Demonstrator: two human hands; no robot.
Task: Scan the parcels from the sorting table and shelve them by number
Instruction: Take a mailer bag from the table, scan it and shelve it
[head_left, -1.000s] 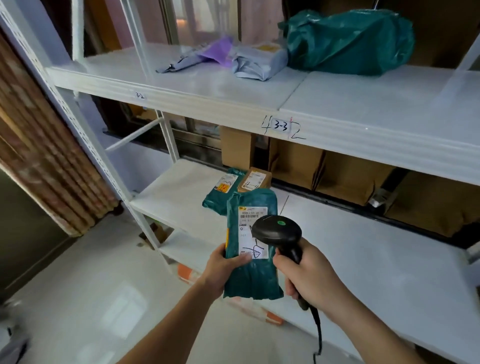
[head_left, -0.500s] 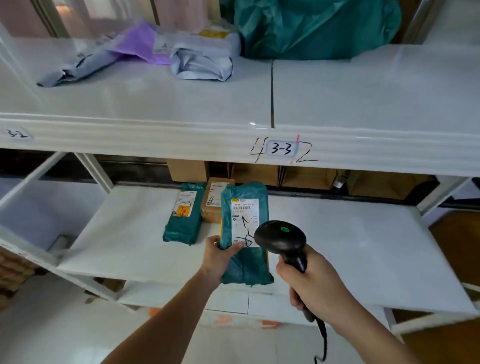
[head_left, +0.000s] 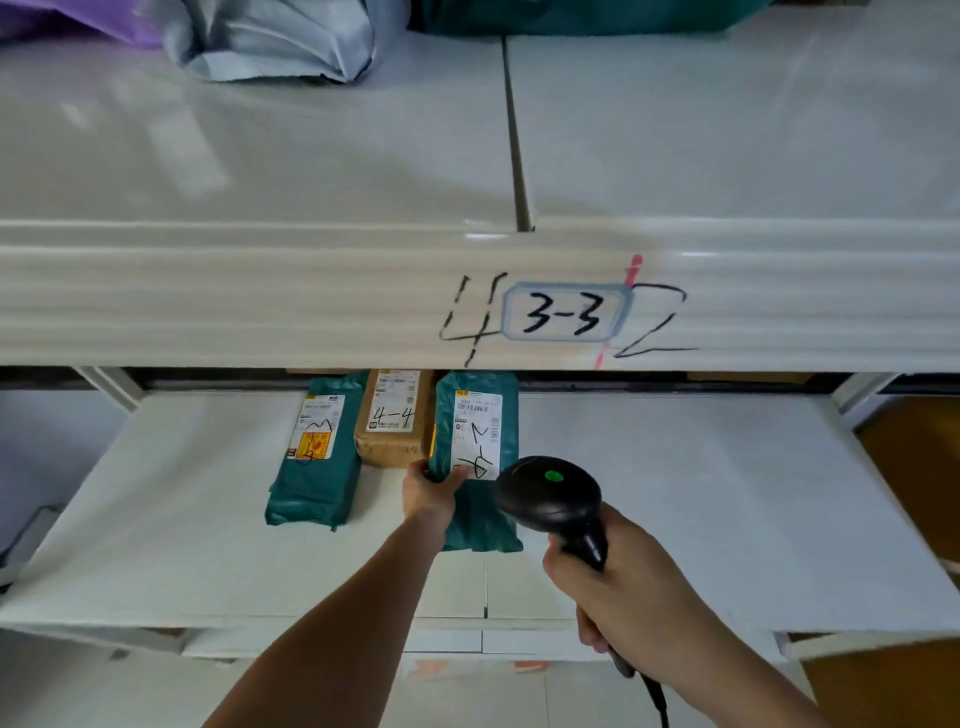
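Lower shelf (head_left: 675, 519) bare to the right; upper shelf lip (head_left: 260, 301) overhangs. Left hand (head_left: 428, 491) grips green parcel (head_left: 475, 431) on it, just beside brown box (head_left: 392, 421) and another green parcel (head_left: 317, 457). Right hand (head_left: 618, 582) grips scanner (head_left: 550, 493).

There is a single view, from a wide-angle camera worn on the person's head; it faces forward and slightly down, straight at a white shelving unit; it sits close to the upper shelf (head_left: 260, 156), whose top surface and front edge fill the upper half of the picture, with the label "3-3" (head_left: 566, 318) near the centre; below that edge it looks under onto the lower shelf (head_left: 701, 493), which lies farther off; both forearms enter from the bottom edge, reaching away from the camera; the wide lens bows the shelf edges toward the sides; a strip of floor (head_left: 104, 691) shows at the very bottom.
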